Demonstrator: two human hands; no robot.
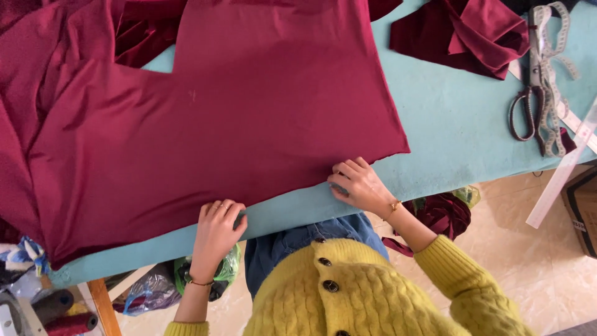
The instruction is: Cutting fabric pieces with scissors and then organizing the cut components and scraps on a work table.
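Fabric (205, 118) of a deep red, smooth and slightly shiny, lies spread flat over most of the turquoise table (460, 134), its near edge running along the table's front edge where both hands meet it. The left hand (217, 231) sits on that near edge, fingers curled over the cloth and thumb tucked toward the table's lip, loosely closed and seeming to pinch the hem; a thin bracelet circles its wrist. The right hand (360, 185) rests just beyond the cloth's near right corner, fingers bent and pressing down on the edge there, half open; whether it grips the cloth or only holds it flat cannot be told. The two hands are apart along the same edge.

Beyond the right hand, at the table's far side, lies a crumpled heap of darker red cloth (466, 34). Farther to the right of that hand rest scissors (528, 106) with dark handles, a measuring tape (553, 74) looped over them, and a clear ruler (563, 171) jutting past the table's edge. Below the left hand, under the table, sit plastic bags (155, 289), and farther left spools of thread (65, 314).
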